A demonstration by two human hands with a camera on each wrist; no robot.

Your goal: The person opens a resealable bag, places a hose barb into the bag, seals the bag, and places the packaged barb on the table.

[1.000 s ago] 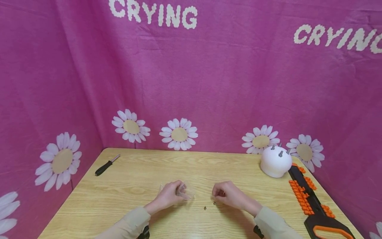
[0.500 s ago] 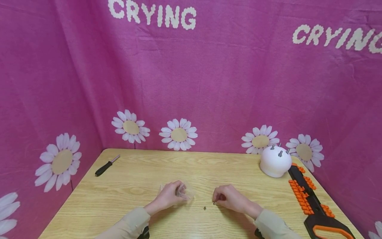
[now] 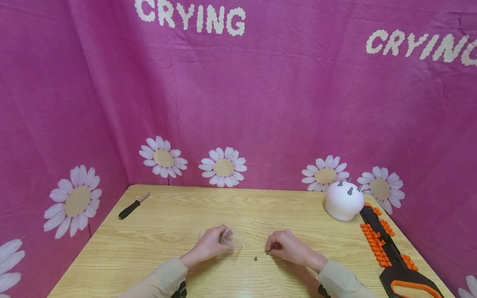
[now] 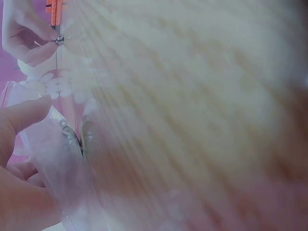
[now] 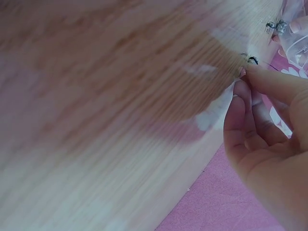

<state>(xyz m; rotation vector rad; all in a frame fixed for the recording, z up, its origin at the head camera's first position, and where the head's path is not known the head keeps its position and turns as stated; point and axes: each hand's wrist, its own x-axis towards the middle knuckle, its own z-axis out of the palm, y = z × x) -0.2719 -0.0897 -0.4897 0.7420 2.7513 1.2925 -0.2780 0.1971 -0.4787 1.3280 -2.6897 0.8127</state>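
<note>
My left hand (image 3: pixel 213 242) grips a crumpled clear plastic bag (image 4: pixel 53 163); through its film, small shiny metal pieces (image 4: pixel 72 136) show in the left wrist view. Right of it, close over the tabletop, my right hand (image 3: pixel 288 247) pinches a small metal piece (image 4: pixel 59 40) between thumb and fingertips, its other fingers curled in. That piece is mostly covered by the fingertips in the head view. A second small metal piece (image 3: pixel 255 259) lies on the wooden table (image 3: pixel 208 207) between the two hands.
A black-handled screwdriver (image 3: pixel 129 209) lies at the back left. At the back right stands a white rounded object (image 3: pixel 344 203) with several metal pegs on top. Beside it, a black and orange tool-like frame (image 3: pixel 389 242) runs along the right edge. Pink flowered cloth (image 3: pixel 261 103) hangs behind.
My right fingertips have come down slightly and drawn together over the small metal piece, which showed more openly below them a second ago. The left hand and bag stay in place.
</note>
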